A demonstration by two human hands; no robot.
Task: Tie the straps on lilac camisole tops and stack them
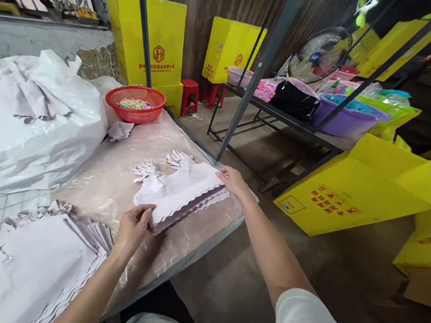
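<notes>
A small stack of pale lilac fabric pieces [187,186] with wavy edges and two gathered tufts lies on the plastic-covered table [186,239]. My left hand [133,226] pinches the stack's near left corner between thumb and fingers. At the right corner, my right hand [232,179] grips the edge with the thumb on top. The near edge of the stack looks slightly lifted, showing several layers. To the left of my left hand lies a larger pile of similar fabric pieces [38,264], with layered scalloped edges.
A big white plastic bag [39,147] with fabric on top sits at the back left. Beside it is a red basket [138,117] holding bands. Metal posts [250,93] rise past the table's right edge. Yellow boxes [356,190] and a shelf with a purple basin [342,115] stand right.
</notes>
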